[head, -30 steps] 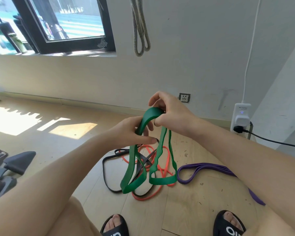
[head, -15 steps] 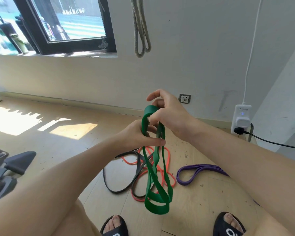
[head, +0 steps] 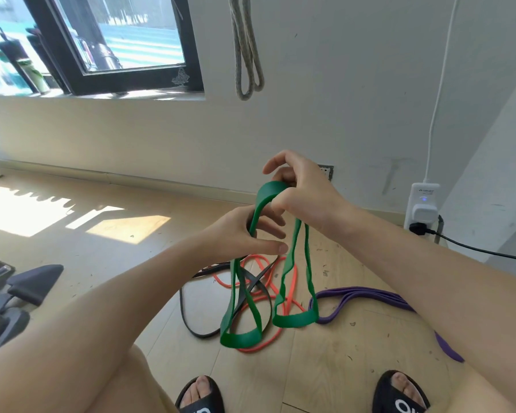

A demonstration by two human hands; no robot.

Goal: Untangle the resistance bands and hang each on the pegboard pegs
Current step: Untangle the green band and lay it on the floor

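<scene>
A green resistance band (head: pixel 292 318) hangs from both my hands in two loops above the floor. My right hand (head: pixel 304 195) pinches its top fold, and my left hand (head: pixel 245 234) grips one strand just below. Under it on the wooden floor lie an orange band (head: pixel 292 281) and a black band (head: pixel 188 320), crossed over each other. A purple band (head: pixel 370 296) lies on the floor to the right. A grey band (head: pixel 246 55) hangs on the wall above; its peg is out of frame.
A window (head: pixel 108 40) sits at the upper left. A white power strip (head: pixel 423 204) with a black cable (head: pixel 474 248) stands by the right wall. Dark exercise equipment (head: pixel 15 290) lies at the left. My sandalled feet (head: pixel 201 397) are at the bottom edge.
The green band's bunched loop has spread into two separate hanging loops. My hands have drawn slightly apart, the right one staying on top.
</scene>
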